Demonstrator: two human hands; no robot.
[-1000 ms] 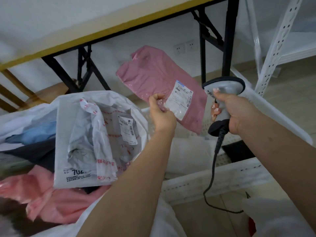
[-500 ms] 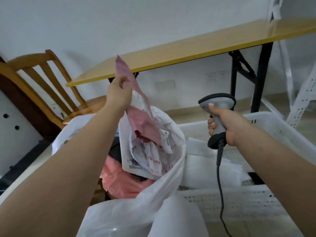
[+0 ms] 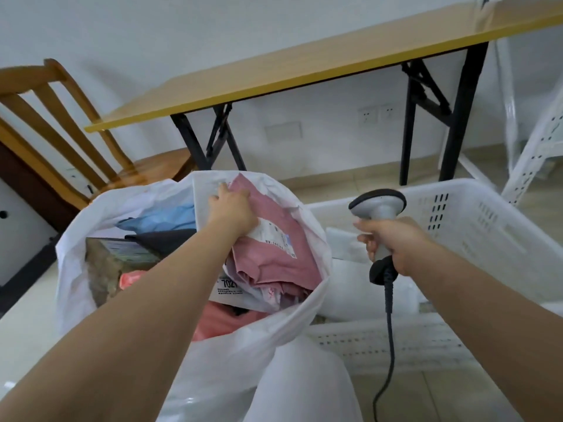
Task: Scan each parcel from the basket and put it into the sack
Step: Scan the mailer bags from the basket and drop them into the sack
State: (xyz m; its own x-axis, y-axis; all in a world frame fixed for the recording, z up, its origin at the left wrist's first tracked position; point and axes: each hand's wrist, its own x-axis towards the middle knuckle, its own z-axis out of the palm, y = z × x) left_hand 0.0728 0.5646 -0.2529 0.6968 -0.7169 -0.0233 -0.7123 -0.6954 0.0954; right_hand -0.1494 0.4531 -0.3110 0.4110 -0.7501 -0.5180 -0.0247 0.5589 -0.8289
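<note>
The white sack (image 3: pixel 275 325) stands open at centre, holding several parcels. On top lies a pink parcel (image 3: pixel 274 254) with a white label. My left hand (image 3: pixel 232 208) is inside the sack mouth and holds that parcel at its upper left corner. To the right, my right hand (image 3: pixel 396 246) grips the handle of a grey barcode scanner (image 3: pixel 377 204), held above the white plastic basket (image 3: pixel 487 229). White parcels (image 3: pixel 348 284) lie in the basket.
A white parcel marked 702 (image 3: pixel 227 289), a blue one (image 3: pixel 161 217) and a brown one (image 3: pixel 103 269) sit in the sack. Behind are a wooden chair (image 3: pixel 61 141), a folding table (image 3: pixel 304 65) and a white metal rack (image 3: pixel 536 147). The scanner cable (image 3: pixel 390 345) hangs down.
My left hand has brought the pink parcel from beside the scanner, up over the sack and down into it. My right hand has kept the scanner roughly in place.
</note>
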